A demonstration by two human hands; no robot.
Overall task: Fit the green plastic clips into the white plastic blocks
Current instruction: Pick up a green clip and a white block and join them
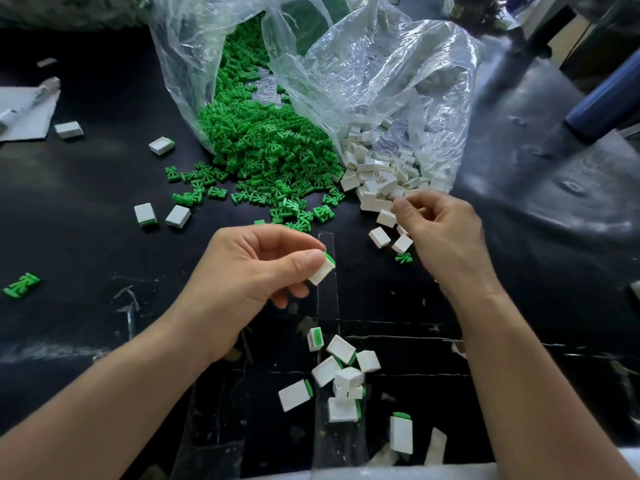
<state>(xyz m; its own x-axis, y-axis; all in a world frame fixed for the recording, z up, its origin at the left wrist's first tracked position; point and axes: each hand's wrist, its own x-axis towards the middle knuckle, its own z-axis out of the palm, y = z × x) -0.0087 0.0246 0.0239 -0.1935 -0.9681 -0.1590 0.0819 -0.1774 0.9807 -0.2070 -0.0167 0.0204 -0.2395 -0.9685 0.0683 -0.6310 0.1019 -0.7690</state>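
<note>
A white block [322,271] with a green clip [329,259] seated in its far end is pinched between the thumb and forefinger of the left hand [256,268]. The remaining fingers are curled beneath it. The block is held clear of the black table [86,202].

The right hand [443,233] is positioned to the right of the left hand and slightly beyond it, at the near edge of the pile of white blocks [381,178]. Its fingers are curled, with thumb and forefinger drawn together. Whether anything is held between them cannot be determined. A loose clip [403,258] lies on the table just below the heel of this hand.

The pile of green clips [277,147] is located beyond the left hand, where it spills from a clear plastic bag [183,64]. The pile of white blocks spills from a second bag [381,71] beyond the right hand.

A heap of finished blocks [343,375], each showing a green edge, is located nearer than both hands, between the two forearms. Two further blocks [145,214] lie to the left of the left hand and slightly beyond it. A single clip [21,285] lies far to the left of the left wrist.
</note>
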